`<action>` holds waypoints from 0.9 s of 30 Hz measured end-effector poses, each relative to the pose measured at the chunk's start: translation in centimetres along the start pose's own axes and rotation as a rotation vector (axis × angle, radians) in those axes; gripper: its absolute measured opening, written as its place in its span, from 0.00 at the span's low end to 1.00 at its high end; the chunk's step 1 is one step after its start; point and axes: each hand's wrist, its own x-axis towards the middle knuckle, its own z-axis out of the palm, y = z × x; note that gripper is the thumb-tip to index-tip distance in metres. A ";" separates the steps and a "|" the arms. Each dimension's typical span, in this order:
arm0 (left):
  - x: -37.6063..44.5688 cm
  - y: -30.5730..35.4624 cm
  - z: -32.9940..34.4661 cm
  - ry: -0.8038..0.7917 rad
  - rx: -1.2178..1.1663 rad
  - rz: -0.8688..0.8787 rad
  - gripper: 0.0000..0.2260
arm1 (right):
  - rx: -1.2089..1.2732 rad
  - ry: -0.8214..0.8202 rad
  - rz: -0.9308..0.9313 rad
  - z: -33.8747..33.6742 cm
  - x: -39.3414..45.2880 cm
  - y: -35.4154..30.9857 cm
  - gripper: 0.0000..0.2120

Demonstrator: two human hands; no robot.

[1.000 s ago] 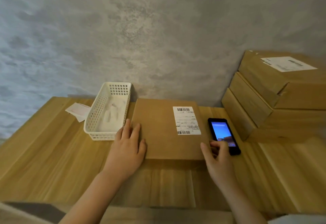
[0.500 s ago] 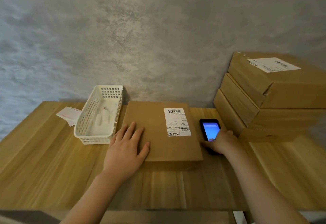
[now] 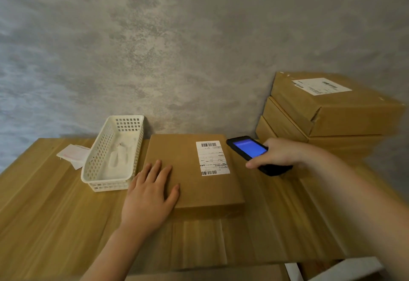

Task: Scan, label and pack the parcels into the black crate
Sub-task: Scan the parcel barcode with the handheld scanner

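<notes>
Left hand (image 3: 148, 196) lies flat, fingers relaxed, on the flat brown cardboard parcel (image 3: 192, 170); at its 3 o'clock, right hand (image 3: 276, 153) grasps a glossy black handheld scanner (image 3: 252, 151).

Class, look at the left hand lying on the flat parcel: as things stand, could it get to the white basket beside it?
Probably yes. The left hand lies flat and holds nothing, the white basket stands just to its left on the table, and nothing lies between them.
</notes>
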 end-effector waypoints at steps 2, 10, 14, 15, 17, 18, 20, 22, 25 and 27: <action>0.0 -0.1 0.0 -0.002 0.004 0.002 0.33 | 0.000 -0.050 -0.024 -0.1 -0.9 -1.2 0.26; 0.0 -0.1 0.1 0.009 0.003 -0.001 0.32 | -0.007 -0.113 0.005 1.2 -2.6 -2.4 0.28; 0.0 0.0 0.1 0.008 0.003 -0.002 0.33 | -0.022 -0.118 -0.006 1.1 -2.8 -2.6 0.30; 0.0 0.0 0.1 0.012 0.002 -0.001 0.33 | -0.030 -0.122 -0.007 1.1 -2.8 -2.6 0.31; 0.0 0.0 0.1 0.021 -0.008 0.001 0.33 | -0.043 -0.126 -0.009 1.1 -2.9 -2.7 0.30; 0.0 -0.1 0.1 0.021 -0.011 0.002 0.33 | -0.044 -0.126 -0.008 1.1 -3.0 -2.7 0.31; 0.0 -0.2 0.3 0.014 -0.009 0.007 0.33 | -0.048 -0.126 -0.004 1.1 -3.1 -2.7 0.31; 0.0 -0.2 0.3 0.013 -0.007 0.006 0.32 | -0.053 -0.122 -0.004 1.1 -3.1 -2.8 0.31; 0.0 -0.2 0.3 0.021 -0.009 0.000 0.32 | -0.053 -0.120 -0.005 1.1 -3.2 -2.8 0.31; 0.0 -0.2 0.4 0.010 -0.002 -0.002 0.32 | -0.049 -0.128 -0.002 1.1 -3.3 -2.8 0.30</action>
